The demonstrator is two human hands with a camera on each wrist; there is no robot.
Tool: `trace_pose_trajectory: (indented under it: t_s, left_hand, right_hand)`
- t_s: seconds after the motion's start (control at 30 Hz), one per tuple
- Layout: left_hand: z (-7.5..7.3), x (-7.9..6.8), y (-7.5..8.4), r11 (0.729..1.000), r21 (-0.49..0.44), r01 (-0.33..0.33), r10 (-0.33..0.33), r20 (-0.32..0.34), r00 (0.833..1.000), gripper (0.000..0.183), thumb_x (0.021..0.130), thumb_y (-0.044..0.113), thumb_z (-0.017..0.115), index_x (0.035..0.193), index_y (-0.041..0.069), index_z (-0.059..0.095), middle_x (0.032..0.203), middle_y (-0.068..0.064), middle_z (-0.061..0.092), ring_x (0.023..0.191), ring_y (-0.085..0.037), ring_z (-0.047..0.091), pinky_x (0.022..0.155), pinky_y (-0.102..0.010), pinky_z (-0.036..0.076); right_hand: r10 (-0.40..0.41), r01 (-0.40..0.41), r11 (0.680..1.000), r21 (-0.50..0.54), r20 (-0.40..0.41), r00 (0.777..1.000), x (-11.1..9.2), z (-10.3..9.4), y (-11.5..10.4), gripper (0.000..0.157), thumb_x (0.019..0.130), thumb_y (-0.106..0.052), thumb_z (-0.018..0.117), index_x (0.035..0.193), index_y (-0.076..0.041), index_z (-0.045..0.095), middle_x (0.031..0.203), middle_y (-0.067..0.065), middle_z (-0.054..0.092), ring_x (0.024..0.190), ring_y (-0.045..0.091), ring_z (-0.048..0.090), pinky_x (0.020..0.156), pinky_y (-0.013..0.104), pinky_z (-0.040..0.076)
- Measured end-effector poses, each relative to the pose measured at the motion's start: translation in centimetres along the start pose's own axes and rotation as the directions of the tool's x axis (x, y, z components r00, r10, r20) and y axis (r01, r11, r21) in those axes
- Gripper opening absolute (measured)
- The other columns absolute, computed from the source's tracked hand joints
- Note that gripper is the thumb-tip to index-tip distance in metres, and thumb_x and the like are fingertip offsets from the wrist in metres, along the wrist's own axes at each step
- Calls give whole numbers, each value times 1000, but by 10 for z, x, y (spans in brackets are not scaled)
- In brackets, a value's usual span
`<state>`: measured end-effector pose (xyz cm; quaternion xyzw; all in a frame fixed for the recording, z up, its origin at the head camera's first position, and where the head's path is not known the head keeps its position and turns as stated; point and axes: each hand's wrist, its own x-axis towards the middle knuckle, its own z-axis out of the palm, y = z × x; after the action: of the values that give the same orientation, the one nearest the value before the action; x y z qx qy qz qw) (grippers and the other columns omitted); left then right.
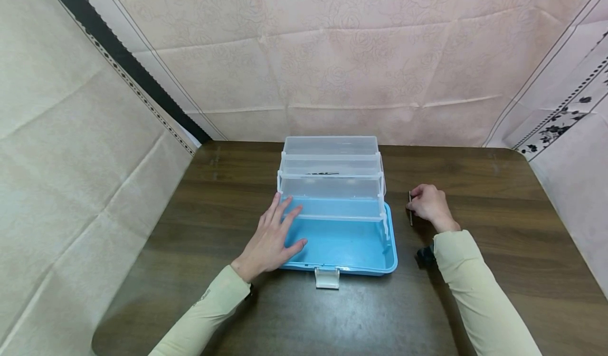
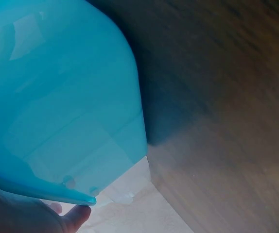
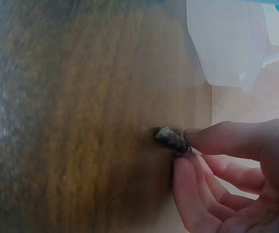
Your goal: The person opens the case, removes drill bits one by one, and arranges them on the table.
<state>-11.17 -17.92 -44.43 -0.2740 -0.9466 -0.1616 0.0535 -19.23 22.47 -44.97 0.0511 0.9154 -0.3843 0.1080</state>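
A blue box (image 1: pixel 342 245) stands open on the table, its clear stepped trays (image 1: pixel 332 187) raised toward the back. My left hand (image 1: pixel 271 237) lies over the box's left rim, fingers spread and fairly straight; in the left wrist view the thumb (image 2: pixel 76 218) is by the rim. To the right of the box, my right hand (image 1: pixel 429 205) pinches a thin, dark metal drill bit (image 3: pixel 171 138) between thumb and fingers, close over the tabletop. Another dark, twisted drill bit (image 1: pixel 325 173) lies in one of the clear trays.
A pale latch (image 1: pixel 327 278) hangs from the box's front edge. The brown wooden table (image 1: pixel 499 250) has rounded corners and meets cloth-covered walls (image 1: pixel 342 71) at the back and left. A black wrist device (image 1: pixel 426 257) sits by the right cuff.
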Motion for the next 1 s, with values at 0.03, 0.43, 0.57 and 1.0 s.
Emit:
trace_pose_trajectory:
  t_s: [0.03, 0.43, 0.57, 1.0]
  left_hand:
    - [0, 0, 0, 1000, 0, 1, -1, 0, 1000, 75, 94, 50, 62, 154, 12, 38, 163, -15, 21, 154, -34, -2, 112, -65, 28]
    - [0, 0, -1, 1000, 6, -11, 11, -19, 1000, 75, 95, 49, 63, 154, 11, 37, 163, -16, 22, 154, -35, -1, 111, -66, 29]
    - [-1, 0, -1, 1000, -2, -19, 19, -32, 999, 74, 94, 47, 64, 154, 10, 38, 163, -16, 23, 154, -36, 1, 110, -67, 29]
    - [-1, 0, 0, 1000, -20, -1, 1, -4, 1000, 74, 95, 48, 63, 154, 12, 37, 163, -16, 21, 154, -35, -1, 112, -66, 27]
  right_hand:
    - [-1, 1, 1000, -8, -1, 1000, 0, 0, 0, 33, 92, -4, 68, 118, 14, 59, 98, 26, 66, 77, 26, 67, 71, 42, 55]
    - [-126, 115, 989, -96, -123, 984, -8, -21, -32, 35, 99, -20, 61, 119, 8, 60, 105, 26, 64, 90, 38, 61, 73, 49, 49]
    - [-219, 205, 975, -84, -225, 950, -11, -28, -57, 33, 100, -22, 60, 117, 5, 63, 104, 24, 66, 91, 37, 61, 74, 49, 48]
    - [-356, 379, 914, 145, -163, 920, -5, -19, -126, 27, 101, -22, 62, 115, 1, 67, 106, 18, 66, 92, 28, 57, 75, 34, 47]
